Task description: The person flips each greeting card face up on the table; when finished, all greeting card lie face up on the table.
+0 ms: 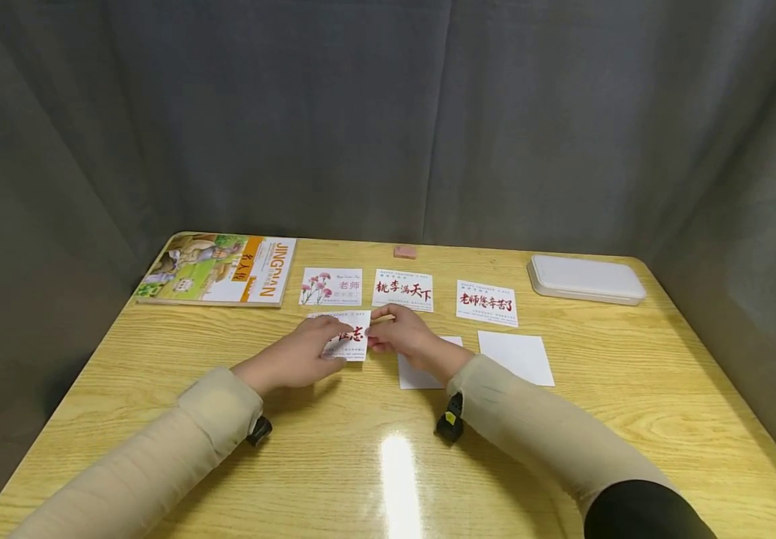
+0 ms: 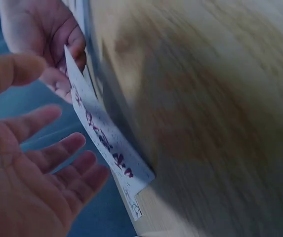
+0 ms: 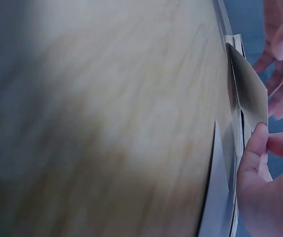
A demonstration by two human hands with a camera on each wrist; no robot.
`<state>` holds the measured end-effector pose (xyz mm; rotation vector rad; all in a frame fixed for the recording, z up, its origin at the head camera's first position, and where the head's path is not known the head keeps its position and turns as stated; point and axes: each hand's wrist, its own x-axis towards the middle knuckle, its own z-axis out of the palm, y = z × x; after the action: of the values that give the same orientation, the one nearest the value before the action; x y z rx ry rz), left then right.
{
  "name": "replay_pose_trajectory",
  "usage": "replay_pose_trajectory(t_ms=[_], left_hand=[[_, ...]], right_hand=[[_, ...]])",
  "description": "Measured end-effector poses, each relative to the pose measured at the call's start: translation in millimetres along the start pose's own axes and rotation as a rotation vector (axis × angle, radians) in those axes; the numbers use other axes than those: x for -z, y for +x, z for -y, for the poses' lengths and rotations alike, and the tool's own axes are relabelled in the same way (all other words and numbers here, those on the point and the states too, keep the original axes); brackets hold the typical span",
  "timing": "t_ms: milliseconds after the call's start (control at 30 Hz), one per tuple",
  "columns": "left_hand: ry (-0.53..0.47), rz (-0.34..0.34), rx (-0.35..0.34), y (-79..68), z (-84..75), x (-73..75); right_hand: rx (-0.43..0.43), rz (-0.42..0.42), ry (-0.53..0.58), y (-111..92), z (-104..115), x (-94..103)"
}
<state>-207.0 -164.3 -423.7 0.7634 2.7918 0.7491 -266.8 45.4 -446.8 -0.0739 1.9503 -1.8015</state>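
My right hand (image 1: 403, 331) pinches the right edge of a white card (image 1: 358, 346) printed with red Chinese characters. In the right wrist view, thumb and finger meet at the corner of this card (image 3: 250, 81), which is tilted up off the wooden table. My left hand (image 1: 307, 350) hovers over the card's left part, hiding some of its characters. Its fingers (image 2: 47, 155) are spread and relaxed, apart from the card in the left wrist view. Beneath my right wrist lies a blank white card (image 1: 420, 374), partly covered.
Behind the hands lie a flower card (image 1: 331, 287) and two red-lettered cards (image 1: 404, 290) (image 1: 486, 303). Another blank card (image 1: 515, 358) is at the right. A magazine (image 1: 219, 269) lies back left, a pink eraser-like block (image 1: 405, 252) at the back, a white case (image 1: 586, 278) back right.
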Motion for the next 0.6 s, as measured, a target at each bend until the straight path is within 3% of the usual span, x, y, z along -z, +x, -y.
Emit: replay_pose_trajectory(t_ms=[200, 600], left_hand=[[0.106, 0.104, -0.003, 1.7, 2.7, -2.2], [0.178, 0.151, 0.041, 10.5, 6.9, -2.7]], right_hand=[[-0.017, -0.003, 0.015, 3, 2, -6.8], [-0.058, 0.065, 0.0, 1, 5, -6.3]])
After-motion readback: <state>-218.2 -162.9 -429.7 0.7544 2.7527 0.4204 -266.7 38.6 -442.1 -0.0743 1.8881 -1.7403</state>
